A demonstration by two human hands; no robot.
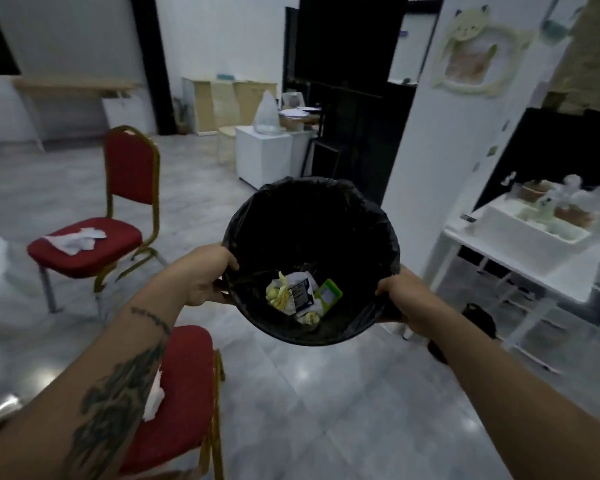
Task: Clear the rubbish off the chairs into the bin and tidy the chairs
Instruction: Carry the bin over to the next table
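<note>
I hold a round bin lined with a black bag up in front of me, tilted so its inside faces me. My left hand grips its left rim and my right hand grips its right rim. Crumpled paper, yellow scraps and a green packet lie at the bottom. A red chair with a gold frame stands to the left with crumpled white paper on its seat. A second red chair is below my left arm, with white paper on its seat, partly hidden by the arm.
A white table with a tray of cups stands at the right beside a white pillar. A white cabinet with a plastic bag on it sits behind the bin. A dark object lies on the grey tiled floor under my right arm.
</note>
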